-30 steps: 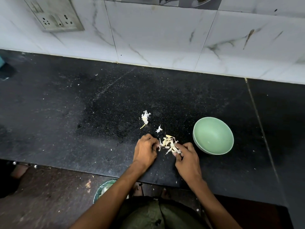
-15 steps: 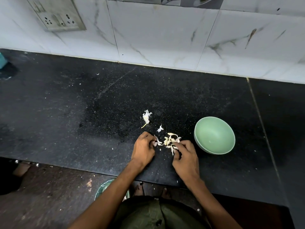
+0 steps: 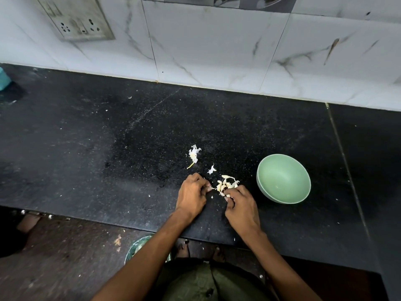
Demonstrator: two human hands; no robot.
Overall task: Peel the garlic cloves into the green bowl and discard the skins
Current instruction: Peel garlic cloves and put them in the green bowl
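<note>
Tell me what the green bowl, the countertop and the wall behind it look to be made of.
Green bowl: smooth, matte pale green, likely melamine or glazed ceramic; cannot tell which.
Countertop: black polished stone, probably granite, judging by its fine pale speckles and a visible slab seam.
Wall: glossy white tiles with grey marble-like veins and thin grout lines.

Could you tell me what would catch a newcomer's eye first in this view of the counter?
Most striking is the pale pile of garlic skins on the black counter, with the left hand and right hand curled at its near edge, fingertips picking at it. Just to the right sits the green bowl, which looks nearly empty. Two smaller white scraps lie a little farther back, towards the marble-tiled wall.
</note>
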